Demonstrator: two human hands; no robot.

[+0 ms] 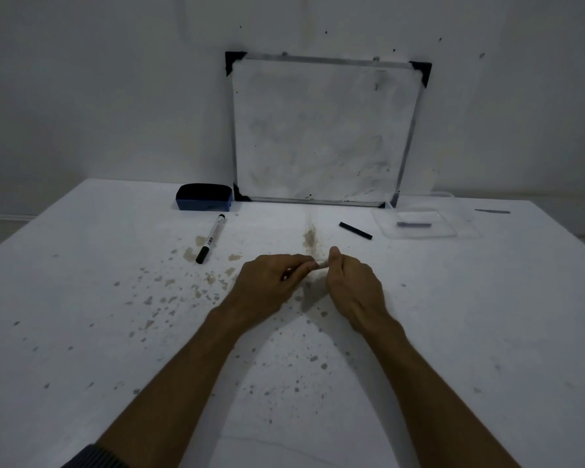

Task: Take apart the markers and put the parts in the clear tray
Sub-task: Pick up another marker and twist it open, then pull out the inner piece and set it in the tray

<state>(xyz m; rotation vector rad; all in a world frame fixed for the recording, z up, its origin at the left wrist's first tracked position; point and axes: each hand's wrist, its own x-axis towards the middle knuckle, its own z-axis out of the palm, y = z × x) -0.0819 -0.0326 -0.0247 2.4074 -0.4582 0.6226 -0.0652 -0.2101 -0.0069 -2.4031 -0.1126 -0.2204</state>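
Dark sleeve cuff point(97, 456) at the bottom edge, my left forearm running up from it. Stained white table point(453, 332) under everything.

Progress, as I judge it: early to middle. The clear tray point(460, 214) sits far right, near the whiteboard point(325, 130) propped against the wall. One dark, slim part point(413, 224) lies inside it; I cannot tell which piece it is. A black stick-like part point(355, 230), maybe an ink core or cap, lies on the table just left of the tray, not yet put in. One whole marker point(211, 238), cap on, lies untouched to the left, near the blue eraser point(204, 196). So left to do: finish the piece in hand, tray the loose part, then strip the whole marker.

Hands: my left hand point(267, 282) and right hand point(350, 285) meet above the table centre, a pale marker barrel point(320, 264) bridged between them. Left fingers curled close round one end. Right thumb point(334, 256) raised, pressed at the other end, fingers tucked narrow beneath. Both grips tight, no gap showing. Most of the barrel is hidden by my fingers; whether I am pulling or twisting, I cannot tell.

A thin dark strip point(492, 211) lies beyond the tray; unclear what.
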